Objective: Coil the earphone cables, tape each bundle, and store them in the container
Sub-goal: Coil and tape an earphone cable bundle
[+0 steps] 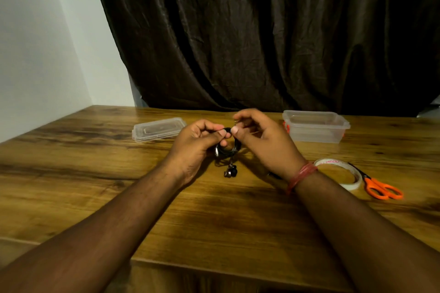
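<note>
A: Where is the earphone cable?
B: The black earphone cable [227,147] is wound into a small coil, held above the wooden table at its middle. Two dark earbuds [230,171] hang from the coil's underside, close together.

A: And the tape?
B: A roll of clear tape [339,175] lies flat on the right, its near-left edge hidden behind a wrist. Faint red print shows on its inner ring.

A: The container?
B: A clear plastic container [315,126] stands upright and open at the far right, well apart from the coil. Its clear lid [158,129] lies flat at the far left.
</note>
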Demonstrator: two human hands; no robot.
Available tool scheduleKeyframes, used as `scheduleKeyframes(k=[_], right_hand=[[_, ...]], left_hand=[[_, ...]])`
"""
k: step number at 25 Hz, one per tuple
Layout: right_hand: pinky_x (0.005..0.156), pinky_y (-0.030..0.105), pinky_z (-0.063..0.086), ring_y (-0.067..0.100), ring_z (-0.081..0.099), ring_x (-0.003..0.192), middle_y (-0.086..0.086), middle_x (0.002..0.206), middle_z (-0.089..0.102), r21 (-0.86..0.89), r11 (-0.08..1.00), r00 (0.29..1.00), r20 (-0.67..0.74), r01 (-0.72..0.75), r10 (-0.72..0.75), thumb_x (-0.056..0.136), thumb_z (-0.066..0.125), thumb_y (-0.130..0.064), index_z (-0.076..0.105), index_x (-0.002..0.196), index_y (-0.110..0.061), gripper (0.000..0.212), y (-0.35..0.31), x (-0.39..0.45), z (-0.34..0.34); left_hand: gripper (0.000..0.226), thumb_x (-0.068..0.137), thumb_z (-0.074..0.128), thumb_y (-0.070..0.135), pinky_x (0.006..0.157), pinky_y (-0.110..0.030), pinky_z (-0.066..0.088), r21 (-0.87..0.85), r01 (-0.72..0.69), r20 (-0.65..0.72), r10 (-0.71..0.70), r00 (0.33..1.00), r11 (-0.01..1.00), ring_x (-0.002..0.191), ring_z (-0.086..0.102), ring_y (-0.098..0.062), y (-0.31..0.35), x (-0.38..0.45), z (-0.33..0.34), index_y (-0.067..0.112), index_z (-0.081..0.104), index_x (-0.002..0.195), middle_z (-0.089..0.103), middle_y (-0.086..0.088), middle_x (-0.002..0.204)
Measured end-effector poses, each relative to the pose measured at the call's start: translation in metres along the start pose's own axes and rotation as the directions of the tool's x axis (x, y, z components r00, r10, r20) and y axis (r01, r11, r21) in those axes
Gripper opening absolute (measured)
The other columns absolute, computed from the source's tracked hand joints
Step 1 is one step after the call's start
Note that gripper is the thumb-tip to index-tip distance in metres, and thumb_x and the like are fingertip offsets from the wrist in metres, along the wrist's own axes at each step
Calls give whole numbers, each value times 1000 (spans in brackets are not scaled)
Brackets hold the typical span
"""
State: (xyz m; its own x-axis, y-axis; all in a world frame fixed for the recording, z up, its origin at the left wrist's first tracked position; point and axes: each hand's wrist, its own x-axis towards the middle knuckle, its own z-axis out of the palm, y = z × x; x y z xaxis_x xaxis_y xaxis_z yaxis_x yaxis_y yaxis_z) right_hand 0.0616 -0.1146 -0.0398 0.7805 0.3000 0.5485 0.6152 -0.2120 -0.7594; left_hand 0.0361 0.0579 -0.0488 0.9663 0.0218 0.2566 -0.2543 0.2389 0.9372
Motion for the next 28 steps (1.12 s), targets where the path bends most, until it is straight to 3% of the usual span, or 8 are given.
scheduleKeyframes(k=[4, 8, 15, 20, 24, 28], right_hand=[[69, 30, 56, 9, 62, 76, -6, 83, 66, -252, 966, 997, 49, 64, -53, 87, 70, -17, 68, 96, -27, 13, 2, 0, 0], [61, 28, 52, 9, 58, 64, -5, 74, 64, -211, 977, 1000, 16, -20, 24, 87, 69, -15, 66, 87, -25, 11, 2, -3, 0], [64, 40, 56, 11, 57, 64, 0, 71, 61, -22, 989, 978, -155, -147, 142, 88, 68, -11, 65, 83, -21, 11, 7, -1, 6], [70, 48, 56, 14, 56, 64, -2, 66, 60, -20, 976, 974, -79, -215, 213, 84, 71, -17, 64, 83, -22, 8, 14, 3, 10], [65, 34, 52, 10, 57, 66, -6, 71, 63, -249, 961, 991, 12, -123, 130, 83, 71, -17, 63, 88, -25, 12, 14, 0, 4], [63, 32, 49, 10, 60, 69, -6, 72, 64, -466, 883, 990, 88, -54, 108, 79, 71, -26, 63, 83, -26, 10, 14, -1, -5]], left_hand=[[16, 88, 62, -4, 73, -33, 54, 109, 11, 57, -17, 998, 994, 77, 67, -17, -3, 0, 0, 11, 68, 91, 70, -11, 82], [19, 89, 63, -2, 78, -41, 52, 140, -9, 71, -1, 997, 990, 78, 67, -18, -9, 1, 2, 16, 70, 89, 70, -10, 84], [14, 87, 63, -3, 71, -36, 56, 39, -8, 75, 5, 997, 999, 75, 67, -20, -6, -1, 6, 6, 61, 97, 67, -12, 81], [15, 88, 65, -3, 71, -34, 55, 205, -71, 10, 71, 997, 976, 75, 66, -19, -8, 2, 1, 10, 62, 95, 66, -4, 77], [18, 91, 65, 4, 76, -36, 57, 419, -92, 65, 72, 995, 903, 80, 68, -15, -13, 1, -1, 17, 61, 102, 68, 2, 82], [14, 89, 66, 0, 83, -44, 56, 354, -2, 110, -39, 993, 935, 80, 71, -22, -23, 4, 2, 11, 59, 94, 70, -9, 82]])
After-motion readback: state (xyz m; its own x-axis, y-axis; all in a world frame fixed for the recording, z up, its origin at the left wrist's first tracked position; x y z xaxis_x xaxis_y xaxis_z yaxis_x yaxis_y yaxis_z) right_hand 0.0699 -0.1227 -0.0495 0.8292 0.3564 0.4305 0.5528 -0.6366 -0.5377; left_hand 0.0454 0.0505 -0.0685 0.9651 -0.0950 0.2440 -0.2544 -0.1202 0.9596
